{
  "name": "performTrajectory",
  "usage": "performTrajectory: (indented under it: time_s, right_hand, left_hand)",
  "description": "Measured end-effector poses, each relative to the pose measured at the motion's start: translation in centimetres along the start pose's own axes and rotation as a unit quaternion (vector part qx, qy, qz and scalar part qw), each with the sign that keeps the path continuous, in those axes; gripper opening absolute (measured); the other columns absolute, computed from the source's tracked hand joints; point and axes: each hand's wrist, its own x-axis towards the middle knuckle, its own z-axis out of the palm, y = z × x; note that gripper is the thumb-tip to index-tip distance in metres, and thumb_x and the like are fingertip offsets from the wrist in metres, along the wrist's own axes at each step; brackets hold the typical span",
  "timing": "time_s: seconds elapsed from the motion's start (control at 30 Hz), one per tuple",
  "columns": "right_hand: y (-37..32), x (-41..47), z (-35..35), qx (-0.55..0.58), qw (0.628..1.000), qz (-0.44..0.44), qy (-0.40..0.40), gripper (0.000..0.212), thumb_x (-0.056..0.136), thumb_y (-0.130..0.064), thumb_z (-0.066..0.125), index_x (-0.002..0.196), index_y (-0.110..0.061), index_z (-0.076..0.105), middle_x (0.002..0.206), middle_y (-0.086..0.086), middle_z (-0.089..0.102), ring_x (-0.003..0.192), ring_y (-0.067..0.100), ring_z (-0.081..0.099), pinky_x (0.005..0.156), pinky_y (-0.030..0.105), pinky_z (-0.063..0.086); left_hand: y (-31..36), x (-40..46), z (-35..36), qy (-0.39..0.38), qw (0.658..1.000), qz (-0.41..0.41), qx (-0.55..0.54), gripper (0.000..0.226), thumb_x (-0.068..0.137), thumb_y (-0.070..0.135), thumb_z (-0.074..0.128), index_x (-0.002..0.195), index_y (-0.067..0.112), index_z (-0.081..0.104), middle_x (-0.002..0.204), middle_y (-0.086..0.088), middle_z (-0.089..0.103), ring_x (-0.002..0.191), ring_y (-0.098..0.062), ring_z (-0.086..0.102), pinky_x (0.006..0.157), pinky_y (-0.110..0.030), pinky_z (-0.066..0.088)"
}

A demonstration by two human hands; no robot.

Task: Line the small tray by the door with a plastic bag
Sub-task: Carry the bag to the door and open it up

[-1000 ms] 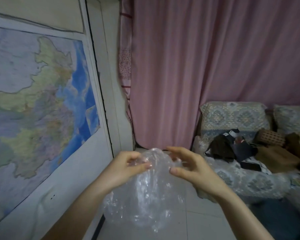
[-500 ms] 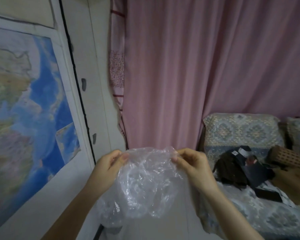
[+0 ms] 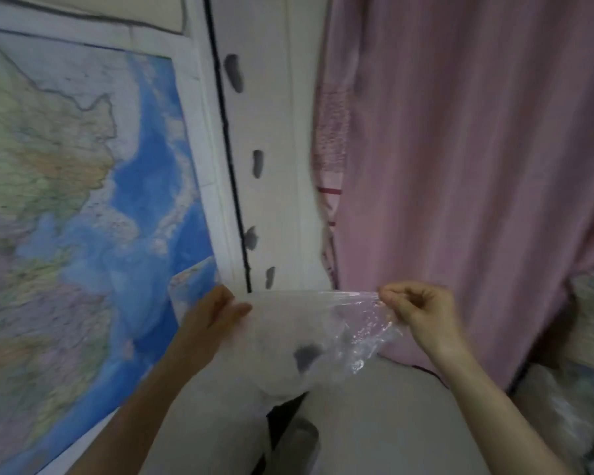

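A clear, crinkled plastic bag (image 3: 323, 334) hangs stretched between my two hands in front of me. My left hand (image 3: 210, 320) grips its left top edge between thumb and fingers. My right hand (image 3: 422, 313) pinches the right top corner, so the top edge runs taut and level. The bag's body sags below, see-through. A grey, blurred shape (image 3: 299, 437) lies low by the foot of the door; I cannot tell whether it is the small tray.
A white door (image 3: 268, 138) with several grey marks stands straight ahead, a dark gap along its left edge. A large wall map (image 3: 76, 207) fills the left. A pink curtain (image 3: 467, 166) hangs on the right, with patterned cushions (image 3: 583, 354) at the far right edge.
My hands have pulled apart and the crumpled bag is now stretched wide. The view has swung left toward the door, and the sofa has slid almost out of sight.
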Motion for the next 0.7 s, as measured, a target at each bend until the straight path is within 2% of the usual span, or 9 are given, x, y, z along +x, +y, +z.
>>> performTrajectory:
  time_s: [0.07,0.17,0.27,0.33,0.4,0.5,0.57,0.6,0.7]
  right_hand:
    - [1.5,3.7,1.4,0.000,0.999,-0.015,-0.041,0.022,0.078,-0.001,0.068,0.070,-0.021,0.071,0.059,-0.012,0.068,0.048,0.000,0.055,0.051,0.009,0.046]
    - [3.2,9.4,2.7,-0.019,0.994,-0.038,-0.105,0.015,0.078,-0.004,0.070,0.084,-0.018,0.070,0.079,-0.002,0.070,0.065,0.007,0.063,0.060,0.002,0.044]
    - [3.5,14.7,3.8,-0.058,0.981,-0.103,-0.155,0.034,0.076,-0.022,0.074,0.108,-0.025,0.066,0.104,-0.015,0.064,0.090,0.001,0.058,0.077,-0.003,0.036]
    - [3.2,16.9,5.7,-0.073,0.951,-0.171,-0.248,0.045,0.075,-0.029,0.074,0.117,-0.027,0.061,0.113,-0.016,0.058,0.100,0.002,0.052,0.085,-0.001,0.031]
    - [2.9,18.0,8.3,-0.090,0.900,-0.218,-0.365,0.059,0.071,-0.035,0.076,0.125,-0.027,0.055,0.115,-0.014,0.055,0.104,0.003,0.049,0.088,0.006,0.032]
    - [3.3,18.8,12.1,-0.068,0.842,-0.235,-0.481,0.070,0.067,-0.038,0.079,0.130,-0.025,0.050,0.124,-0.008,0.059,0.111,0.003,0.052,0.091,0.013,0.038]
    - [4.1,19.3,14.1,-0.057,0.831,-0.236,-0.500,0.059,0.069,-0.034,0.079,0.123,-0.023,0.056,0.121,-0.002,0.065,0.110,0.009,0.058,0.095,0.026,0.046]
    - [4.5,19.6,14.9,-0.059,0.830,-0.245,-0.497,0.049,0.071,-0.032,0.078,0.116,-0.023,0.061,0.112,-0.001,0.069,0.104,0.011,0.062,0.091,0.033,0.050]
    - [5.6,20.5,16.7,-0.038,0.836,-0.258,-0.482,0.019,0.075,-0.024,0.074,0.094,-0.022,0.068,0.086,-0.002,0.073,0.080,0.013,0.066,0.075,0.036,0.054]
  left_hand:
    - [-0.6,1.7,1.0,0.029,0.999,-0.018,0.012,0.029,0.089,0.018,0.057,0.065,0.015,0.041,0.058,0.004,0.040,0.048,0.000,0.040,0.049,-0.015,0.034]
    - [-0.8,4.2,2.8,0.053,0.997,-0.057,0.001,0.028,0.089,0.021,0.057,0.067,0.014,0.042,0.062,0.004,0.040,0.050,0.000,0.041,0.052,-0.015,0.035]
    - [-0.4,6.5,4.5,0.075,0.992,-0.100,-0.020,0.026,0.085,0.026,0.063,0.067,0.015,0.046,0.064,0.005,0.046,0.057,-0.005,0.045,0.060,-0.025,0.040]
    - [0.0,7.9,5.7,0.078,0.991,-0.111,-0.012,0.027,0.080,0.031,0.067,0.066,0.018,0.048,0.063,0.005,0.049,0.059,-0.008,0.047,0.062,-0.027,0.040]
    - [0.6,9.1,6.8,0.066,0.991,-0.119,-0.009,0.030,0.072,0.043,0.066,0.067,0.018,0.049,0.065,0.003,0.052,0.061,-0.009,0.049,0.062,-0.027,0.041]
    - [0.8,10.2,7.6,0.066,0.989,-0.129,0.000,0.032,0.066,0.049,0.064,0.069,0.021,0.051,0.065,0.006,0.054,0.061,-0.007,0.050,0.059,-0.023,0.040]
    - [0.4,10.7,7.5,0.087,0.987,-0.134,-0.015,0.028,0.069,0.043,0.064,0.070,0.019,0.051,0.065,0.008,0.052,0.060,-0.003,0.048,0.058,-0.019,0.038]
    - [0.2,11.0,7.3,0.094,0.986,-0.136,-0.019,0.026,0.071,0.039,0.065,0.072,0.017,0.052,0.066,0.009,0.052,0.060,0.000,0.048,0.059,-0.017,0.038]
    - [-0.5,11.6,6.4,0.091,0.986,-0.139,-0.020,0.023,0.072,0.021,0.073,0.082,0.011,0.055,0.075,0.005,0.055,0.064,0.002,0.052,0.061,-0.012,0.042]
